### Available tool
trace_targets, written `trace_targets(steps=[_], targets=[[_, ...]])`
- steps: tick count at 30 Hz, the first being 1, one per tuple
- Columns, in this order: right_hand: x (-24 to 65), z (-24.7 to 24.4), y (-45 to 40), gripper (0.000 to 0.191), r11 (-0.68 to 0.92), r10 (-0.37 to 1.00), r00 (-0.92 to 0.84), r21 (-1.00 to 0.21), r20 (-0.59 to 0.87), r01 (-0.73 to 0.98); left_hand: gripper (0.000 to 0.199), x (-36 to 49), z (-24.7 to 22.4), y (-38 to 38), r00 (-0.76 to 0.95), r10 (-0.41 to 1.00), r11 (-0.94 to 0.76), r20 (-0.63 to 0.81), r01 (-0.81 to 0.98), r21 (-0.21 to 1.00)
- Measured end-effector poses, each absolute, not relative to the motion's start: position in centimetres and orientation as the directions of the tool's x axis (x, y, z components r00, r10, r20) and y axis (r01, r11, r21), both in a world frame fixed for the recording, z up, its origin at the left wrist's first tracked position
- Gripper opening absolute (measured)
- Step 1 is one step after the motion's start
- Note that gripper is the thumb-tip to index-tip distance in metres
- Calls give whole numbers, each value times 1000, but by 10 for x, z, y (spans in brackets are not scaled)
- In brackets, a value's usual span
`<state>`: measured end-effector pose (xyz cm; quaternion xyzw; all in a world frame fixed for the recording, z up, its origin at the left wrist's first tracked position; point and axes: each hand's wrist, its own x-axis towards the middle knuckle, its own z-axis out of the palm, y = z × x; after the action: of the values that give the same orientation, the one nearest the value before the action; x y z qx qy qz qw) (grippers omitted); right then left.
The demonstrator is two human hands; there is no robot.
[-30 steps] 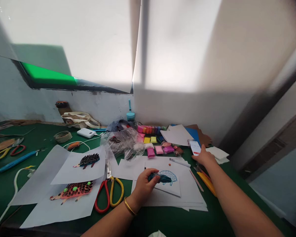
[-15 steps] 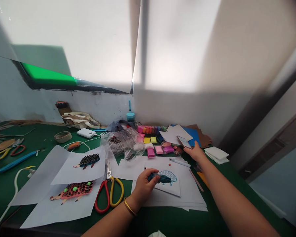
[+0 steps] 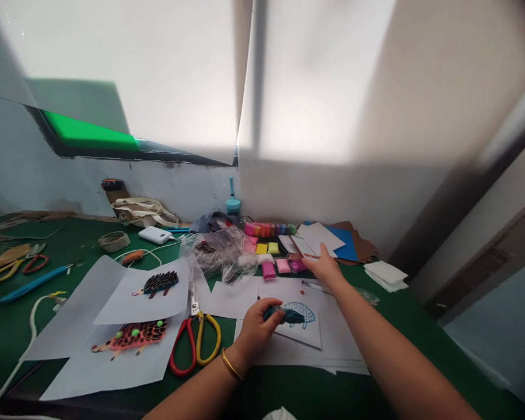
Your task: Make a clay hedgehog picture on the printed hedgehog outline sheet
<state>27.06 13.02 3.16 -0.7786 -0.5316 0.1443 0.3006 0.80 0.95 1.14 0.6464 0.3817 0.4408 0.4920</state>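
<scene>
My left hand [image 3: 258, 328], with a gold bangle at the wrist, is closed round a small dark teal packet [image 3: 291, 315], perhaps modelling clay. It rests over a white sheet [image 3: 304, 337] with a blue outline drawing [image 3: 303, 311] of a spiny animal. Part of the drawing is covered by the packet. My right hand [image 3: 326, 268] reaches forward over the clay packets, its fingers closed on the near edge of what looks like a phone [image 3: 291, 244], tilted and pale-faced. Just left of it lie pink and yellow packets [image 3: 268, 270].
Large red-and-yellow-handled scissors [image 3: 195, 344] lie left of my left hand. Paper sheets with a dark hedgehog figure [image 3: 160, 282] and a pink one [image 3: 137, 337] are further left. Crumpled clear plastic [image 3: 216, 251], a white power bank [image 3: 154, 234] and folded tissues [image 3: 385, 274] surround the work.
My right hand has moved left, and the phone-like object has shifted left and tilted with it. My left hand stays on the dark teal packet.
</scene>
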Motion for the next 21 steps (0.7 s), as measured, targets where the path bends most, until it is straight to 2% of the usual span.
trace_targets(steps=[5,11,15,21], targets=[[238,32,125,103,-296,922,356,-312,152,903,34,8,10,10,301,933,-219,196,42,975],[280,41,136,103,-419,883,466,-348,60,839,33,7,10,10,317,926,-232,205,48,972],[320,38,131,108,-484,850,524,-321,49,814,34,8,12,9,324,923,-230,207,32,973],[342,8,126,109,-473,850,522,-331,73,817,35,8,16,7,334,924,-214,188,42,976]])
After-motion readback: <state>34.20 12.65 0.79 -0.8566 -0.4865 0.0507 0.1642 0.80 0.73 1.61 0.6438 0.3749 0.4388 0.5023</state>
